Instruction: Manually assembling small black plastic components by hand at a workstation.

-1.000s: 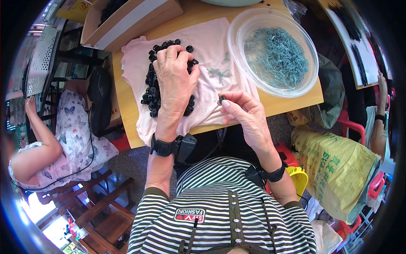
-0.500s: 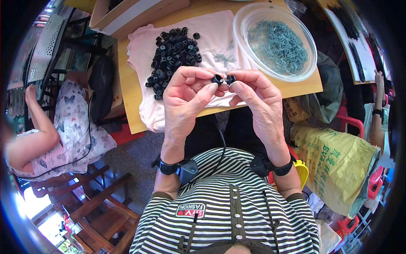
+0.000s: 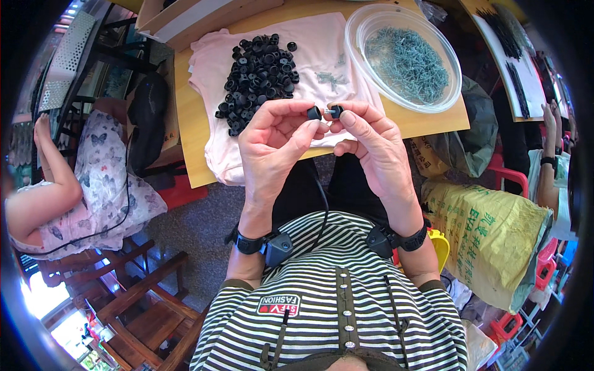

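Between the thumb and fingers of my left hand [image 3: 275,133] is a small black plastic cap [image 3: 314,114]. My right hand [image 3: 377,136] pinches a second black cap [image 3: 336,111], from which a silver screw [image 3: 328,112] sticks out toward the first one. A narrow gap separates the screw's end from the left cap. Both hands meet over the near edge of a pink cloth [image 3: 210,68]. Behind my left hand lies a heap of similar black caps [image 3: 257,74]. Several loose screws [image 3: 332,79] rest on the cloth, just beyond my fingers.
A clear round tub [image 3: 353,62] of screws stands on the wooden table [image 3: 185,123] at the far right. A cardboard box [image 3: 192,25] is at the far left. People sit at both sides; a yellow sack [image 3: 482,238] is right, a wooden chair [image 3: 148,321] left.
The two caps have drawn slightly apart, and the left one has turned so its hollow no longer shows. The whole view has shifted a little; both hands still pinch their pieces.
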Demonstrator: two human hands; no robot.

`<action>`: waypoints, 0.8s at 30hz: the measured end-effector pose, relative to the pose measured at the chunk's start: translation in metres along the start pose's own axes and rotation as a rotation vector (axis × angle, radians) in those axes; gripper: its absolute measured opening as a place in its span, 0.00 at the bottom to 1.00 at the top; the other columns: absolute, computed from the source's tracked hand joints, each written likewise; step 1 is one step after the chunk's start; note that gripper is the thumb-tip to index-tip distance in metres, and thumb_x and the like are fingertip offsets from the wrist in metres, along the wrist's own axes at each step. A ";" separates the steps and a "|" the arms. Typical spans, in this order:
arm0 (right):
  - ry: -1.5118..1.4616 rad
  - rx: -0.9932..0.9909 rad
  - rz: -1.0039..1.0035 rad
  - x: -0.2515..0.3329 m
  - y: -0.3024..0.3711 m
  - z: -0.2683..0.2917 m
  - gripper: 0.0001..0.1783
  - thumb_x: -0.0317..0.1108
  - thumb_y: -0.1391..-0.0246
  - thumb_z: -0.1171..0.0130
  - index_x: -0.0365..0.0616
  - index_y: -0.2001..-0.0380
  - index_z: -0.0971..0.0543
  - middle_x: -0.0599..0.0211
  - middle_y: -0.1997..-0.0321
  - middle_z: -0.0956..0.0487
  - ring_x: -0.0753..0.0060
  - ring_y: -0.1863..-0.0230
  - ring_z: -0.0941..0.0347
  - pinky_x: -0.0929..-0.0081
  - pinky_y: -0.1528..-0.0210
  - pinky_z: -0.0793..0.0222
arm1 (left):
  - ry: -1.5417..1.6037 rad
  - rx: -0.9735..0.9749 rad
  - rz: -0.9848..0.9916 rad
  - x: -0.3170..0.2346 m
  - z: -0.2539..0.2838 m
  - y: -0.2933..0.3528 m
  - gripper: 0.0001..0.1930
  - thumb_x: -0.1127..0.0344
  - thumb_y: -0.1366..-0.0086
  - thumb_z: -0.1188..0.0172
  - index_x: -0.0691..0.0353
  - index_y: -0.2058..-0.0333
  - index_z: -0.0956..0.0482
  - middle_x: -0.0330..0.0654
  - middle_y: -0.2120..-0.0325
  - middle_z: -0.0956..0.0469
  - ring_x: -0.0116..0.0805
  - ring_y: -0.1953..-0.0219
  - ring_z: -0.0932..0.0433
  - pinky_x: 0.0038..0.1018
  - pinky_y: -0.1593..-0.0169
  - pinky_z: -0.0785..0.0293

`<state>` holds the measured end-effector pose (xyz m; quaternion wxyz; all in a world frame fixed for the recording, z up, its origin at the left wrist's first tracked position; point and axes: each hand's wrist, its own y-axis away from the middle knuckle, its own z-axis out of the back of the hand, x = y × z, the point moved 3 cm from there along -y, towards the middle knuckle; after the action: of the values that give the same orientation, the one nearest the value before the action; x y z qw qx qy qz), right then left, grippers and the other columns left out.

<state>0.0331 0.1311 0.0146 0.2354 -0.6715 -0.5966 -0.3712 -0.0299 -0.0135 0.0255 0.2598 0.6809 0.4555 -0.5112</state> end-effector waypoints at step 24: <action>0.857 -0.069 0.496 0.033 0.005 -0.026 0.10 0.22 0.48 0.38 0.34 0.61 0.20 0.63 0.68 0.19 0.77 0.67 0.20 0.82 0.67 0.25 | 0.251 -0.012 0.004 0.015 0.007 -0.003 0.14 0.75 0.37 0.40 0.71 0.52 0.25 0.49 0.59 0.19 0.34 0.57 0.19 0.30 0.49 0.21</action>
<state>0.0328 0.1314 0.0566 0.5183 -0.5877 -0.2559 -0.5662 -0.0347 -0.0124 0.0094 0.2058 0.7388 0.4862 -0.4190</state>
